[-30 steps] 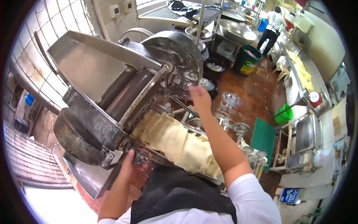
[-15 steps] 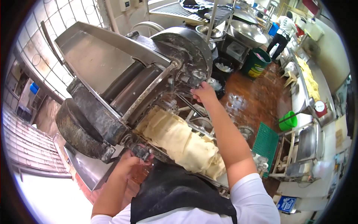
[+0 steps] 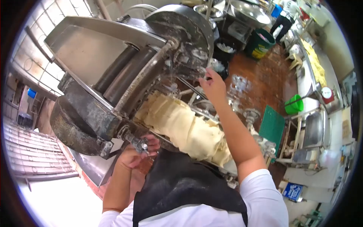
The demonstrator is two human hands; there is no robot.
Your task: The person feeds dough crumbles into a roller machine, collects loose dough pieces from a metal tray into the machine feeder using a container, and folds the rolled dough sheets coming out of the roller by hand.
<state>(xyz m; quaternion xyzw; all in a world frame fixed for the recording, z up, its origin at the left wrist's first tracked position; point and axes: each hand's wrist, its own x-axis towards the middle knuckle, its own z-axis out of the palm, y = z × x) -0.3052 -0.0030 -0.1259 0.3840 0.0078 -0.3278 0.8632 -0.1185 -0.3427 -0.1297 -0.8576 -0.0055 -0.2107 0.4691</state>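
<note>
In front of me stands a floury dough sheeter (image 3: 124, 75) with two dark rollers and a sloping metal tray (image 3: 87, 47). My left hand (image 3: 130, 156) curls its fingers around a floury adjusting knob (image 3: 140, 143) at the machine's near side. On the far side, my right hand (image 3: 214, 87) pinches the end of another adjusting knob (image 3: 198, 69) between thumb and fingers; its tip is partly hidden. A thick, folded pale dough sheet (image 3: 181, 126) lies below the rollers, between my forearms, touched by neither hand.
Beyond the machine are a green bin (image 3: 260, 43) and steel bowls (image 3: 251, 11). A person (image 3: 284, 22) stands at the back. Along the right run a counter with yellow dough (image 3: 314, 62), a scale (image 3: 326, 93), a lime bucket (image 3: 294, 104) and a green mat (image 3: 271, 123).
My right hand has turned and shifted up to the knob's end. My left fingers have loosened and changed position around their knob. The whole view has tilted slightly downward.
</note>
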